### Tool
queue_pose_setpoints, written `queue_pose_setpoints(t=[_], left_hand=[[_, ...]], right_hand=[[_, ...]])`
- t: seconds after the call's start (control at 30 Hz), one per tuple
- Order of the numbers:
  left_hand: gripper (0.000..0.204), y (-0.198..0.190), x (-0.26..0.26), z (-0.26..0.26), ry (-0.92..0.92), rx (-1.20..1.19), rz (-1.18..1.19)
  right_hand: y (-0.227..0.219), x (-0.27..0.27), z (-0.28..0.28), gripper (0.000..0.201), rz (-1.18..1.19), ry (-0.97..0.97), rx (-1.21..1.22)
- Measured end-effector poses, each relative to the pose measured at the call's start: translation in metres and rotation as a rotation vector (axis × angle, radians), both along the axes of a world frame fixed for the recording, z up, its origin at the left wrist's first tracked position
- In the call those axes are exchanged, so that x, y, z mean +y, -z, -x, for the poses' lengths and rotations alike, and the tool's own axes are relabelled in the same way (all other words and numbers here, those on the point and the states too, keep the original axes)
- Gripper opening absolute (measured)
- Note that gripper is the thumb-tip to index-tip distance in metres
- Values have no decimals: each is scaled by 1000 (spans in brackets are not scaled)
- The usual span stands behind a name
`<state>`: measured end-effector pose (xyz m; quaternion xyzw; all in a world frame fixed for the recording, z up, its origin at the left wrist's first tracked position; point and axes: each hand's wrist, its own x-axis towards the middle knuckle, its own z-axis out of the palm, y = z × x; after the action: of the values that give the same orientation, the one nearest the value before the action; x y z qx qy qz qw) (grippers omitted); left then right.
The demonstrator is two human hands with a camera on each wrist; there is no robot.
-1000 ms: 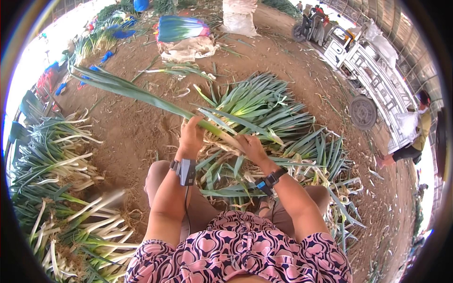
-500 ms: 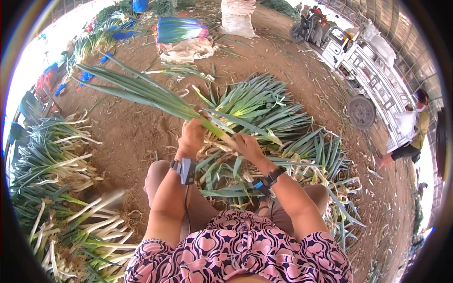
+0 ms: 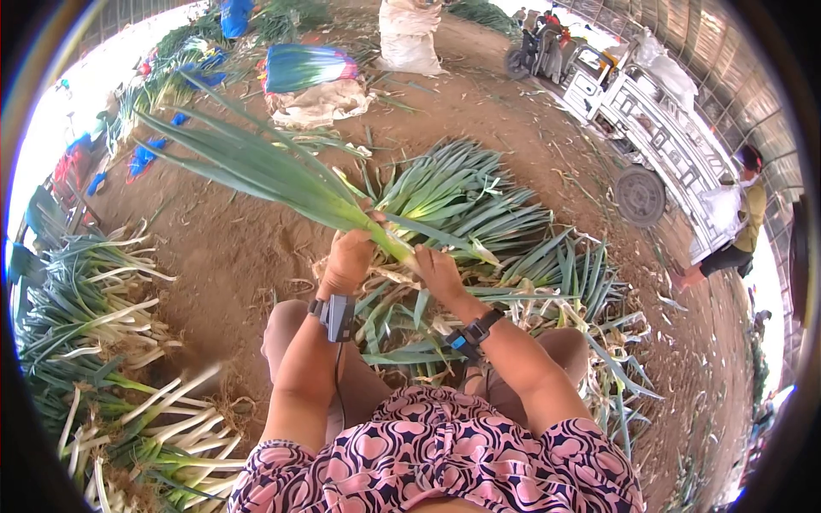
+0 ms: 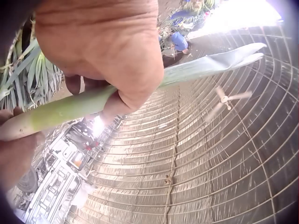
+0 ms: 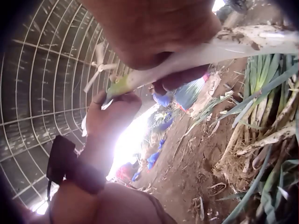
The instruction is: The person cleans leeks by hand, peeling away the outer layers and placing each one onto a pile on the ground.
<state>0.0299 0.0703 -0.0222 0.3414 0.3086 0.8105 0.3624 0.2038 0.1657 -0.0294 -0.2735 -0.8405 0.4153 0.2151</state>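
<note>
Both hands hold one long green onion (image 3: pixel 299 175) above the ground, between the knees and the pile in front. My left hand (image 3: pixel 349 258) has its fingers and thumb curled round the green part, just below where the leaves fan out. Closer to the root end, my right hand (image 3: pixel 440 272) grips the pale stalk. In the right wrist view the white stalk (image 5: pixel 261 41) shows brown dirt flecks and runs out past that hand. The leaves point away to the upper left. A pile of green onions (image 3: pixel 462 192) lies just beyond the hands.
More green onions (image 3: pixel 85 291) with white stalks and roots lie along the left. Loose leaves and peelings (image 3: pixel 599 342) litter the ground at right. Ahead sit a wrapped bundle (image 3: pixel 308 68) on sacking and a pale sack stack (image 3: pixel 410 34). A white cart (image 3: pixel 658 128) and a person (image 3: pixel 744 209) are at right.
The leaves of the held green onion, narrow and bunched a second ago, now spread wider. Both hands keep their grip close together. The head view has turned slightly, shifting the background left.
</note>
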Motion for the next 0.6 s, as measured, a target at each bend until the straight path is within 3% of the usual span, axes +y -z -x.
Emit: queue_pose_setpoints(t=[0.03,0.1,0.13,0.17,0.2,0.23,0.27,0.3,0.33,0.37,0.4,0.47,0.5,0.53,0.6], left_hand=[[45,4,3,0,-143,272,82],[23,10,7,-5,-36,149,77],[19,7,7,-12,40,-124,50],[17,10,9,-18,116,-398,31],[21,42,11,-7,-38,325,107],[26,73,13,3,-373,950,122],[33,80,2,-2,-380,1035,425],[33,46,-2,-22,-352,910,606],[33,54,8,-23,-311,822,601],[33,61,15,-25,-223,611,618],[33,62,19,-29,-129,341,655],[34,60,33,-28,-23,4,753],[35,61,40,-27,-15,-104,798],[49,75,45,-19,30,-113,780],[56,71,73,-21,-96,-443,843]], right_hand=[[7,7,1,35,-135,-6,-60],[21,24,3,36,-408,4,-185],[-2,13,3,39,27,132,-180],[14,16,6,41,30,167,-127],[8,8,4,42,93,93,-7],[15,14,10,40,23,36,-166],[33,27,16,36,20,-71,-401],[86,36,21,30,-191,-94,-187],[108,49,27,23,-545,-110,-119],[132,68,39,17,-349,-146,-246],[121,72,44,16,-256,-35,-358],[124,100,67,24,-242,-58,-222],[124,118,84,24,-169,-102,-231],[125,130,96,25,-80,-146,-237],[105,145,111,24,-79,-205,-370]])
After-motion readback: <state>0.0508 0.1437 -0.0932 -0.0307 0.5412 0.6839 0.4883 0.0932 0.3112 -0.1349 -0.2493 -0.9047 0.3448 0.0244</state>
